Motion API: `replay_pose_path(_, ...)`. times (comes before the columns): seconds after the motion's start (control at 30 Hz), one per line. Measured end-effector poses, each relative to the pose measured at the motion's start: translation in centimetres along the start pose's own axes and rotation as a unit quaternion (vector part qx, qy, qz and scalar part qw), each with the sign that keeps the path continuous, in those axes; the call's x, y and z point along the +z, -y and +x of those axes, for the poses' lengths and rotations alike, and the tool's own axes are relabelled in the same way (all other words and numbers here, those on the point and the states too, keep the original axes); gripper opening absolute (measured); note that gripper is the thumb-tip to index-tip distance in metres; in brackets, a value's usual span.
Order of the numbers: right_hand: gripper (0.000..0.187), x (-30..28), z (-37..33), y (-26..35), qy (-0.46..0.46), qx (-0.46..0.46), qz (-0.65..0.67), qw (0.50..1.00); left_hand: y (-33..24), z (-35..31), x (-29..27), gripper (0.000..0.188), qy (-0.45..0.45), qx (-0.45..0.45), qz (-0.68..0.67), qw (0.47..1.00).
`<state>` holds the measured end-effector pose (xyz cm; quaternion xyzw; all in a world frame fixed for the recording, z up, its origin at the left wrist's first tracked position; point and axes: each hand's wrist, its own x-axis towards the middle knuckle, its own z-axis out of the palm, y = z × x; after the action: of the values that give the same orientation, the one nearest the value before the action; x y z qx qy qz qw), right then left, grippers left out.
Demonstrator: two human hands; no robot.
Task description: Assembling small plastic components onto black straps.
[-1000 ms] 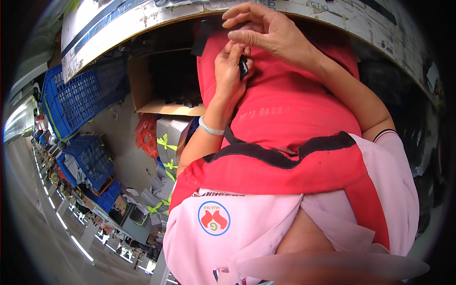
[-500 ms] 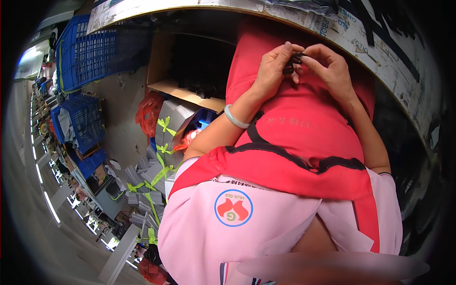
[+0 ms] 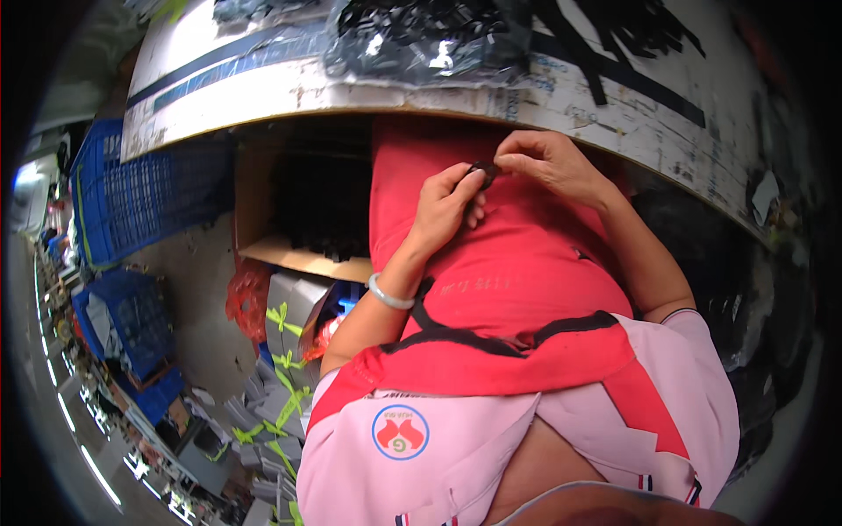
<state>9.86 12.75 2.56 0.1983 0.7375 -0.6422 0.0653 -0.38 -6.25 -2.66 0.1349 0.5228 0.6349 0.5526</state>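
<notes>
I see both hands lower than before, over the red apron. Left hand [image 3: 449, 203] and right hand [image 3: 548, 165] each pinch the small black part [image 3: 481, 169] between fingertips, below the table [image 3: 351, 88] edge.

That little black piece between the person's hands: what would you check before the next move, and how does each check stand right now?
1. Both hands on the piece: ok. The left hand and right hand pinch the small black part between their fingertips.
2. Part in plain view: not ok. Fingers cover most of it, so its shape is unclear.
3. Part held over the lap: ok. It sits above the red apron, so a drop would likely land there.
4. Supply within reach: ok. A clear bag of black parts lies on the white table just ahead.
5. Bracelet clear of the work: ok.
</notes>
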Motion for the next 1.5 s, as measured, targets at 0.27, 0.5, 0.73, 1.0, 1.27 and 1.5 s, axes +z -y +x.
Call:
replay_pose_path(0.27, 0.033, -12.3, 5.8, 0.2, -0.429, -0.188, -0.402, 0.787, 0.4, 1.5, -0.8, 0.023, -0.013, -0.001, -0.077, 0.997)
replay_pose_path(0.5, 0.029, -13.4, 5.1, -3.3, -0.26, -0.196, -0.433, 0.841, 0.3, 1.8, -1.1, 0.025, -0.028, -0.004, -0.093, 0.995)
replay_pose_path(0.73, 0.021, -13.8, -0.9, -5.4, -0.305, -0.203, -0.375, 0.852, -0.3, 2.0, 0.4, 0.028, -0.036, -0.012, -0.031, 0.999)
replay_pose_path(1.0, 0.016, -6.9, -2.0, 3.1, -0.234, -0.169, 0.043, 0.957, -3.5, 3.3, 3.4, 0.02, -0.063, 0.048, 0.007, 0.997)
replay_pose_path(1.27, 0.021, 0.0, -2.5, -0.4, -0.109, 0.036, 0.204, 0.972, -3.0, 3.8, 3.7, 0.018, -0.072, 0.146, 0.057, 0.985)
replay_pose_path(1.5, 0.021, 1.3, -1.7, 0.2, -0.096, 0.064, 0.324, 0.939, -2.0, 4.2, 2.6, 0.017, -0.141, 0.366, 0.299, 0.87)
